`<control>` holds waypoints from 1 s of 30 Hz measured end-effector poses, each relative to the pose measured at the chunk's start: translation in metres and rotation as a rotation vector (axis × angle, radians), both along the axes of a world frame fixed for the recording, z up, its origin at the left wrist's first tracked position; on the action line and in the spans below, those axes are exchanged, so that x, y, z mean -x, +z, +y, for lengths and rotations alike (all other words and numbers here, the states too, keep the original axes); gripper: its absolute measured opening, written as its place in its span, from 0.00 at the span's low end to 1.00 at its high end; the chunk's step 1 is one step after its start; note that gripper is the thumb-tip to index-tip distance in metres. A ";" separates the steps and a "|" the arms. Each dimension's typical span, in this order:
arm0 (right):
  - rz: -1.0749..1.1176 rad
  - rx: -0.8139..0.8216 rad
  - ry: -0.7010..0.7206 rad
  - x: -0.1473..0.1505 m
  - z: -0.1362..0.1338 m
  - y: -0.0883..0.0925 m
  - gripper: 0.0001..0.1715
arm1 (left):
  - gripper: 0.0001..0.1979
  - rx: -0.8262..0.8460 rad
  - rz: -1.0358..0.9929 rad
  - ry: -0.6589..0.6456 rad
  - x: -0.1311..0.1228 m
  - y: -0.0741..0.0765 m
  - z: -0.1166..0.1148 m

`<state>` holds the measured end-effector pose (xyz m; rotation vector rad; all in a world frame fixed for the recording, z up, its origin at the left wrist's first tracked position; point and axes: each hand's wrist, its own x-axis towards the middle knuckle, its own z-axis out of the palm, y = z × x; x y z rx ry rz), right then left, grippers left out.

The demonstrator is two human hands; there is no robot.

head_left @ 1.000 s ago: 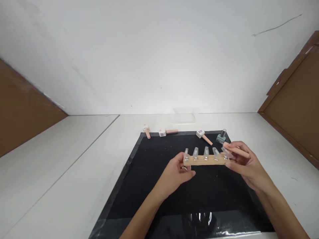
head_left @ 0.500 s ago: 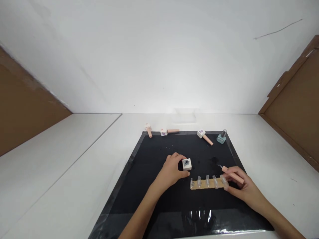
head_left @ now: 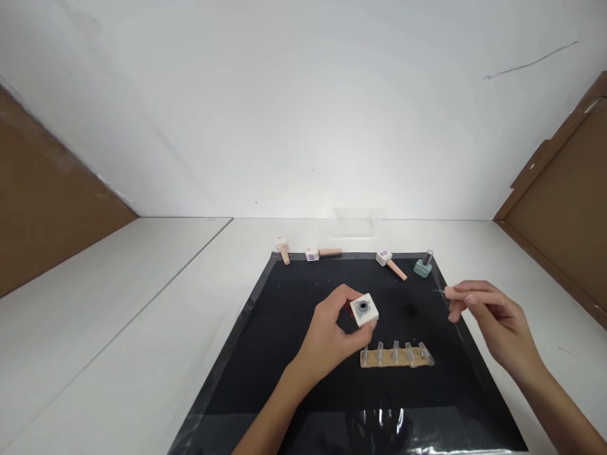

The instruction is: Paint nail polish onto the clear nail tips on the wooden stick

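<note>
Between the thumb and fingers of my left hand (head_left: pixel 332 325) is a white square nail polish bottle (head_left: pixel 365 311), uncapped, its dark round opening facing me. My right hand (head_left: pixel 497 322) grips the pink handle of a nail polish brush (head_left: pixel 474 295), bristles pointing left, above the right edge of the black mat. Below and between the hands lies a tan strip (head_left: pixel 387 359) bearing several clear nail tips (head_left: pixel 396 351) in a row. Neither hand touches the strip.
Along the back of the black mat (head_left: pixel 265 354) lie several pink-capped white bottles (head_left: pixel 312 254). A teal bottle with a grey cap (head_left: pixel 422 267) stands at its back right corner. A clear tray (head_left: pixel 355 222) sits behind, against the white wall. Brown cardboard (head_left: pixel 559 196) flanks both sides.
My right hand has left the strip and moved up and right with the brush. My left hand has closed on the bottle and raised it, tilting it slightly.
</note>
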<state>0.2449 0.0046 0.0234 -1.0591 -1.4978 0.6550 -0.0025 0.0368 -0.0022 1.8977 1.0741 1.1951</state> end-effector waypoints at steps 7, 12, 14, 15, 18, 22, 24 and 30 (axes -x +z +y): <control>0.147 -0.195 0.153 0.057 0.008 0.016 0.07 | 0.13 -0.335 -0.053 -0.094 -0.002 -0.001 -0.006; 0.034 -0.231 0.173 0.066 0.003 0.010 0.07 | 0.13 -0.375 -0.051 -0.030 -0.005 -0.002 -0.006; -0.012 -0.251 0.172 0.067 0.002 0.009 0.08 | 0.14 -0.429 -0.009 0.005 -0.005 -0.003 -0.006; -0.031 -0.266 0.174 0.068 0.002 0.009 0.08 | 0.15 -0.451 0.013 0.017 -0.005 -0.003 -0.006; -0.077 -0.316 0.166 0.070 0.003 0.010 0.08 | 0.15 -0.478 0.054 0.034 -0.005 -0.004 -0.005; -0.133 -0.353 0.117 0.071 0.004 0.012 0.06 | 0.16 -0.488 0.069 0.048 -0.006 -0.006 -0.004; -0.155 -0.360 0.103 0.071 0.004 0.013 0.06 | 0.16 -0.482 0.069 0.049 -0.005 -0.006 -0.004; -0.255 -0.476 0.095 0.073 0.006 0.018 0.07 | 0.15 -0.462 0.075 0.062 -0.005 -0.004 -0.003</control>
